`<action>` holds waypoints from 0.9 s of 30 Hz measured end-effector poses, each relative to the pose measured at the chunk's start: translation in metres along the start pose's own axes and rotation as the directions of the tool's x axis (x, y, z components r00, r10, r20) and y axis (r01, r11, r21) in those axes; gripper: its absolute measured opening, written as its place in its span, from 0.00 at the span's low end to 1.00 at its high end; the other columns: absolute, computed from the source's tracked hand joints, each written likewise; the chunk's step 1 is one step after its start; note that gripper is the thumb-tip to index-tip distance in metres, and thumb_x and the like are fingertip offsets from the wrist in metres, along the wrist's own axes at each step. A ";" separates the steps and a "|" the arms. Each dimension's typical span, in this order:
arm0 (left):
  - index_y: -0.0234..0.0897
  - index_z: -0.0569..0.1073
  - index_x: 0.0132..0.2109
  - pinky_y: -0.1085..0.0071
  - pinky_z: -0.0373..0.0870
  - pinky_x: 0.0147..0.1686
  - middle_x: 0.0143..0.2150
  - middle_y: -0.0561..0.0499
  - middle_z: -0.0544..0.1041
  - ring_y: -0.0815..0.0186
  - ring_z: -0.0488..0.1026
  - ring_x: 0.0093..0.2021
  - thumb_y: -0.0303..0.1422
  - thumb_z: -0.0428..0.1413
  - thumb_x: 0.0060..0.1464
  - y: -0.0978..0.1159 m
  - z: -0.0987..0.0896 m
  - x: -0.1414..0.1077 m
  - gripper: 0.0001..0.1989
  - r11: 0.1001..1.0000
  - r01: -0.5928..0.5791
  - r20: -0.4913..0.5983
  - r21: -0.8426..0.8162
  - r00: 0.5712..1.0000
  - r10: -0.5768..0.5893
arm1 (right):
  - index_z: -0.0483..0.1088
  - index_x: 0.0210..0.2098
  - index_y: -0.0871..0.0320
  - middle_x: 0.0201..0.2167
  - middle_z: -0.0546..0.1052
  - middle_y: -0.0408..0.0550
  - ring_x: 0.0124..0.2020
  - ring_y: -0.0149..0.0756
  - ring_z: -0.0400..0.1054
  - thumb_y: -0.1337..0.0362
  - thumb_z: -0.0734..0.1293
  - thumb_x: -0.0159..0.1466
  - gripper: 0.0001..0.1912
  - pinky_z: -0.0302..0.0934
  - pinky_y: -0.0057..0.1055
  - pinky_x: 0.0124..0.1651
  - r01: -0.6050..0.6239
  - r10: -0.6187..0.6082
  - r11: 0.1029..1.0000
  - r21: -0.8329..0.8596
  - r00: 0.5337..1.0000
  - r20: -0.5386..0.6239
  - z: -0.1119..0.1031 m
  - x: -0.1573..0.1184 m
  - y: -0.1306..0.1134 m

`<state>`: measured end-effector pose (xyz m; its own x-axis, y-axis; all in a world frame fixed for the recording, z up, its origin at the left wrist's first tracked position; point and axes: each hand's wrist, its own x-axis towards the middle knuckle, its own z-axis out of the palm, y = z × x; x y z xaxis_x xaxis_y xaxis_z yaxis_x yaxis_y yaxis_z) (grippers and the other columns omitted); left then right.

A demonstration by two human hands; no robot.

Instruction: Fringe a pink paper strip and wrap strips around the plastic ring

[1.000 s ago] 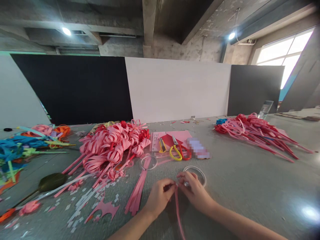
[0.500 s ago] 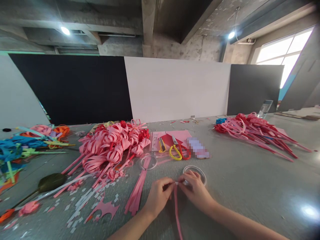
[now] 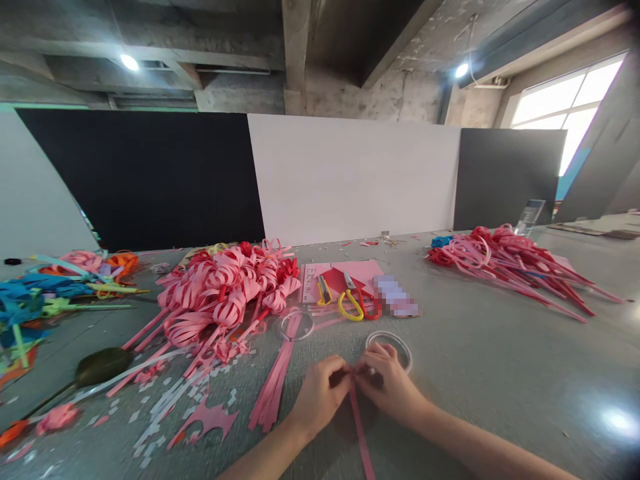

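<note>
My left hand (image 3: 323, 390) and my right hand (image 3: 387, 380) meet at the fingertips, both pinching the top end of a narrow pink paper strip (image 3: 361, 427). The strip hangs down from them toward the bottom edge of the view. Fingers hide its pinched end. Just behind my right hand lies a roll of tape (image 3: 407, 353), partly covered by the fingers. Another tape ring (image 3: 297, 327) rests over a bundle of loose pink strips (image 3: 274, 393), left of my left hand.
Scissors with yellow and red handles (image 3: 352, 303) and a yellow cutter (image 3: 323, 291) lie on pink paper ahead. Looped pink paper flowers (image 3: 220, 293) fill the left; more strips (image 3: 510, 263) lie right. Paper scraps (image 3: 213, 417) litter the grey table (image 3: 480, 373).
My fingertips have drawn closer together around the strip's end. The lower part of the strip has swung slightly to the right.
</note>
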<state>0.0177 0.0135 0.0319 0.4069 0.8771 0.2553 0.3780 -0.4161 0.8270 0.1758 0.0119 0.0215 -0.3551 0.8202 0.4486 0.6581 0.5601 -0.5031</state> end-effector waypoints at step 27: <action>0.36 0.62 0.26 0.76 0.49 0.21 0.21 0.59 0.56 0.72 0.52 0.22 0.36 0.49 0.49 -0.012 -0.008 0.009 0.09 0.906 0.202 -0.003 -0.372 0.976 -0.219 | 0.60 0.30 0.57 0.27 0.67 0.44 0.33 0.34 0.60 0.72 0.57 0.57 0.05 0.56 0.33 0.38 0.118 -0.113 0.992 0.041 0.986 -0.124 -0.004 -0.004 -0.004</action>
<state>0.0102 0.0289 0.0281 0.3112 0.9478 0.0695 0.1156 -0.1103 0.9872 0.1770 0.0063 0.0245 -0.3421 0.7312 0.5902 0.5836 0.6576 -0.4764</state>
